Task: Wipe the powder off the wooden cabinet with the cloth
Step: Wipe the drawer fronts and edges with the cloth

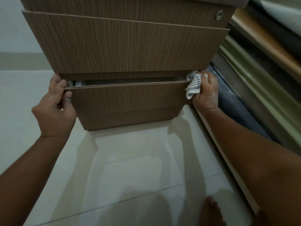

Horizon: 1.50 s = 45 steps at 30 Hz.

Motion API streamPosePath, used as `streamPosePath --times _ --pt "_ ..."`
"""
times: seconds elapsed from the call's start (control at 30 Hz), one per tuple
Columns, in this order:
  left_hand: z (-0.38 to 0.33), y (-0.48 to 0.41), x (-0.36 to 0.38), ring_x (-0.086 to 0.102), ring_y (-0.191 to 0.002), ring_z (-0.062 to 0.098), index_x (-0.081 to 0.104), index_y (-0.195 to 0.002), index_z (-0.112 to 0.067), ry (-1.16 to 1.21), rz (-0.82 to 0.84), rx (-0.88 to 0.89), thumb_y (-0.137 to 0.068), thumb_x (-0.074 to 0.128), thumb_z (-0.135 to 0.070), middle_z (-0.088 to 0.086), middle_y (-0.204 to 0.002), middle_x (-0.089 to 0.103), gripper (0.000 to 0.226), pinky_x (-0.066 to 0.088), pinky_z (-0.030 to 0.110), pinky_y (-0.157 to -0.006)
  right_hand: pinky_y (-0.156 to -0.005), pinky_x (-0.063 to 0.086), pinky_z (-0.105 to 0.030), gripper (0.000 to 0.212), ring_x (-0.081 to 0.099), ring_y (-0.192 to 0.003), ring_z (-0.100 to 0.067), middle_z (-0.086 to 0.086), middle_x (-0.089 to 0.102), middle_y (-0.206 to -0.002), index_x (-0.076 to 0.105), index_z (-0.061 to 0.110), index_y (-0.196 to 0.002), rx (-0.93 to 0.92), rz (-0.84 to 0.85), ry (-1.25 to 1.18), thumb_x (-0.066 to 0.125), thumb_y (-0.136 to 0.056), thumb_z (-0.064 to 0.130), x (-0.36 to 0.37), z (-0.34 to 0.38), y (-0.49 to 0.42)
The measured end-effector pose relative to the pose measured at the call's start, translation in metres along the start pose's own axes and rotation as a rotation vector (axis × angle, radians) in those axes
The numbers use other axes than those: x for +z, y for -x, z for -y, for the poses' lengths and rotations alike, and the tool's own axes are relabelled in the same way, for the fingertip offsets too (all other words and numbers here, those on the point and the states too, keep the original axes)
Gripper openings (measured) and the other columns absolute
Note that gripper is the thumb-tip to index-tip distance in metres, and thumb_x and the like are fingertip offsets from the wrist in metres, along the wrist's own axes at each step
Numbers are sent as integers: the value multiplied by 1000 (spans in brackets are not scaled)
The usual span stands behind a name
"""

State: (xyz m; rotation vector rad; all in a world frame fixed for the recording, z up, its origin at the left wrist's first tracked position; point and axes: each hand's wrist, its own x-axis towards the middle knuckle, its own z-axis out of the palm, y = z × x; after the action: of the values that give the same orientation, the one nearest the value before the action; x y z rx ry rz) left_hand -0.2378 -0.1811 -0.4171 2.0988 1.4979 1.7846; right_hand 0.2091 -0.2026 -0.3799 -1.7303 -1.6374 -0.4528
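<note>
A wooden cabinet (127, 46) with striped brown drawer fronts fills the upper middle of the view. Its bottom drawer (128, 97) is pulled slightly out, showing a dark gap above its top edge. My left hand (55, 108) pinches the left end of that drawer's top edge. My right hand (206, 93), dusted with white powder, holds a bunched grey-and-white checked cloth (193, 87) against the drawer's right end. No powder is visible on the drawer fronts.
Pale glossy floor tiles (130, 160) spread out below the cabinet. A bare foot (211, 212) shows at the bottom right. Rolled materials in dark blue, green, brown and grey (260, 79) lie close along the cabinet's right side. A round lock (219, 14) sits on the top drawer.
</note>
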Motion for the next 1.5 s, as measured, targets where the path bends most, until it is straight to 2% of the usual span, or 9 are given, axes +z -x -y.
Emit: streamPosePath --times 0.17,0.3,0.43,0.73,0.87,1.1,1.27,1.37,1.5 --pt "-5 6 0 55 -112 -13 39 -150 -10 -64 -19 -34 -102 50 -12 21 -136 60 50 37 3 -99 -111 43 -40 36 52 -124 -23 -12 52 -135 54 9 -133 607 -180 -161 55 -98 18 -6 -13 18" --pt "-2 10 5 62 -113 23 24 -155 -11 -113 -6 -27 -102 49 -12 22 -142 55 59 49 28 -95 -107 50 -40 45 53 -124 -20 -10 51 -136 46 9 -143 788 -460 -349 52 -98 14 2 4 15" --pt "2 2 14 63 -110 43 28 -153 -1 -147 -12 -60 -100 50 -10 35 -129 58 58 51 39 -92 -107 37 -10 45 49 -124 -8 -2 48 -132 41 15 -142 536 -530 -421 49 -98 15 10 44 3" --pt "2 -15 17 57 -97 12 35 -143 17 -92 3 -69 -93 55 8 33 -119 65 55 30 -7 -95 -96 53 -57 41 59 -116 -40 -17 56 -125 58 29 -123 -102 -207 -606 77 -87 22 44 182 12" --pt "12 -14 9 67 -91 32 37 -143 15 -110 76 15 -92 53 6 34 -110 67 54 44 11 -90 -100 52 -55 41 59 -116 -40 -17 59 -125 68 20 -120 -273 -152 -572 77 -84 38 65 243 27" --pt "23 -7 -4 66 -89 12 28 -156 -17 -57 228 -135 -94 62 -30 -2 -105 66 72 54 24 -88 -106 46 -46 43 57 -121 -34 -22 59 -127 67 0 -127 -474 -75 -603 74 -87 15 133 296 53" --pt "25 -4 1 61 -113 10 24 -157 -19 -15 281 -157 -99 47 -47 5 -136 59 68 45 25 -106 -128 10 -42 72 16 -154 -25 -7 25 -158 32 10 -152 -538 -44 -273 73 -93 17 169 298 75" --pt "26 0 5 43 -139 15 15 -158 -18 -101 275 -35 -101 58 -17 17 -159 34 71 36 25 -117 -126 -8 -38 63 -22 -154 -16 -1 2 -167 17 15 -156 -574 -28 -99 48 -103 29 178 287 71" --pt "24 1 9 47 -130 24 22 -151 5 -151 254 83 -93 50 -2 32 -159 20 65 48 25 -94 -126 -11 -39 82 -26 -153 -16 3 -30 -165 5 18 -160 -553 -52 -27 57 -99 32 174 257 70"
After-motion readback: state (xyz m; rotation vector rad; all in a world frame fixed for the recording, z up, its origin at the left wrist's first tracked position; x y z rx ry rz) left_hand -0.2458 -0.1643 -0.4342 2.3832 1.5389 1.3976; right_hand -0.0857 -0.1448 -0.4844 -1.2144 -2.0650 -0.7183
